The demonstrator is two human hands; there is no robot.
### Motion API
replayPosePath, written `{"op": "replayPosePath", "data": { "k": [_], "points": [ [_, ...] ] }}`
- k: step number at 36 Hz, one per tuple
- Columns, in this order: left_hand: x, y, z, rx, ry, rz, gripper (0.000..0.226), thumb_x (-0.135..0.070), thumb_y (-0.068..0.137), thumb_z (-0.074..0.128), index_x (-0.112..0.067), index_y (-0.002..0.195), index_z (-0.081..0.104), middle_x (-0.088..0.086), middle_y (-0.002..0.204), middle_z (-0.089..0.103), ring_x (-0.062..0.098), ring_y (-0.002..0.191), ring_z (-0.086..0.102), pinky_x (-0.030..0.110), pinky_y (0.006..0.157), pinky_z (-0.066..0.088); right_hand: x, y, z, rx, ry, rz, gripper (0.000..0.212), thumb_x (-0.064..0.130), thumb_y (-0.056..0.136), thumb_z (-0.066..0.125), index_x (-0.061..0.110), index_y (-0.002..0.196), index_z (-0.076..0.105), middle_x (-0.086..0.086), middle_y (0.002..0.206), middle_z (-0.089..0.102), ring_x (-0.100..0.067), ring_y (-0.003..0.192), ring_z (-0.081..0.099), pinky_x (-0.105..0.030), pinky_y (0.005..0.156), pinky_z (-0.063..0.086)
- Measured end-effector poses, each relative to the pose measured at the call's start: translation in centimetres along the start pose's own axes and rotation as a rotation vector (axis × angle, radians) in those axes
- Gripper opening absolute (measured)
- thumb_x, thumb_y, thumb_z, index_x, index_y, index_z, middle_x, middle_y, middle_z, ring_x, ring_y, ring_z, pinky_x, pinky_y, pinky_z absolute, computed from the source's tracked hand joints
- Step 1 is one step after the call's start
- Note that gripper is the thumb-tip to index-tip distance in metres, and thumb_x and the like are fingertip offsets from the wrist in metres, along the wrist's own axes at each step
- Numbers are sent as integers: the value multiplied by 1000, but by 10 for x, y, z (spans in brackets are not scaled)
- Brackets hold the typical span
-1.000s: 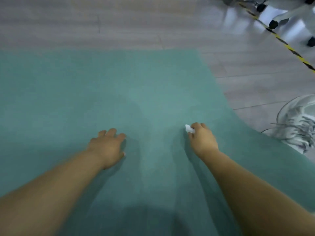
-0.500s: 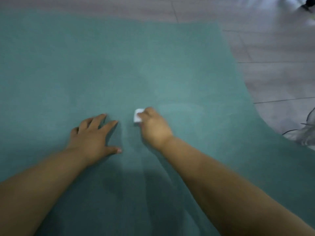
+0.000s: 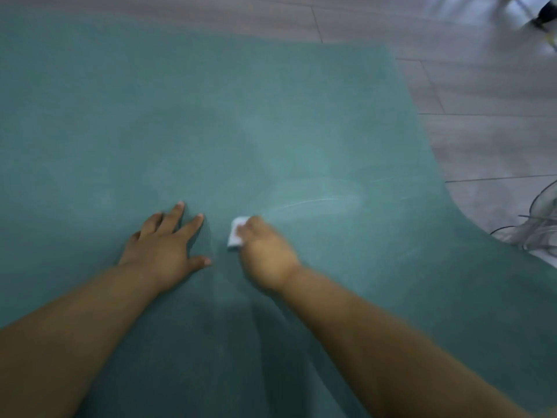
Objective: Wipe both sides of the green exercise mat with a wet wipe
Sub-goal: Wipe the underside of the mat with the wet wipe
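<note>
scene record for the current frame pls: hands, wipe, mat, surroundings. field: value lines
left hand: flat on the mat, fingers spread, holds nothing
right hand: grips the wet wipe, pressing it on the mat
wet wipe: white, folded, sticking out past the fingers, between the two hands
green exercise mat: spread on the floor, streaks right of the wipe
floor: grey planks, beyond the mat's far and right edges
right edge: blurred object, cannot identify
</note>
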State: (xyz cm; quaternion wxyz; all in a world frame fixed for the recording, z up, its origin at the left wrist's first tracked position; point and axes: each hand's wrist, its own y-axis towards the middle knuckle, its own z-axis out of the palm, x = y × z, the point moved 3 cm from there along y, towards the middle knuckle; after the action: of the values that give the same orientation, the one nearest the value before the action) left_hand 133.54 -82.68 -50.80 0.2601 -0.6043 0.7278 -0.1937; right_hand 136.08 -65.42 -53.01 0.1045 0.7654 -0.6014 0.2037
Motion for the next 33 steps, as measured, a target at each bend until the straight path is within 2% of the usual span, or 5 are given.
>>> {"op": "replayPosePath", "data": {
  "k": [4,11,21,30,33],
  "points": [
    [9,-7,1,128,11,38,92,-66,79,56,-43,148,-2,-6,156,-23,26,146,-8,41,119,11,-15,-15,-13,127,-42,-221,27,6,80,57,0,105,64,-22,104,61,-37,92,62,-40,82,53],
    [18,-30,2,287,34,52,116,-76,60,66,-46,146,-6,-7,153,-29,26,145,-16,41,119,3,-121,-62,-71,-308,-56,897,31,-2,83,43,7,107,61,-17,118,49,-35,97,56,-30,89,40],
    [13,-49,34,76,59,-31,107,-71,72,59,-46,145,-15,-5,154,-30,30,145,-14,43,117,6,37,-75,6,213,-65,-290,32,24,99,37,7,115,58,-15,119,56,-30,105,55,-28,87,40],
    [11,-54,35,50,62,-46,99,-71,77,54,-45,145,-13,-4,155,-27,29,145,-13,44,116,6,-82,-98,-47,-264,-218,840,27,0,85,38,3,100,60,-21,117,48,-35,90,54,-31,86,39],
    [10,-55,35,39,53,-46,97,-69,78,54,-45,146,-11,-4,155,-26,29,145,-11,44,116,7,-21,-88,-9,-346,-163,534,34,-2,74,35,-2,88,66,-21,94,63,-26,93,49,-25,85,35]
  ]
}}
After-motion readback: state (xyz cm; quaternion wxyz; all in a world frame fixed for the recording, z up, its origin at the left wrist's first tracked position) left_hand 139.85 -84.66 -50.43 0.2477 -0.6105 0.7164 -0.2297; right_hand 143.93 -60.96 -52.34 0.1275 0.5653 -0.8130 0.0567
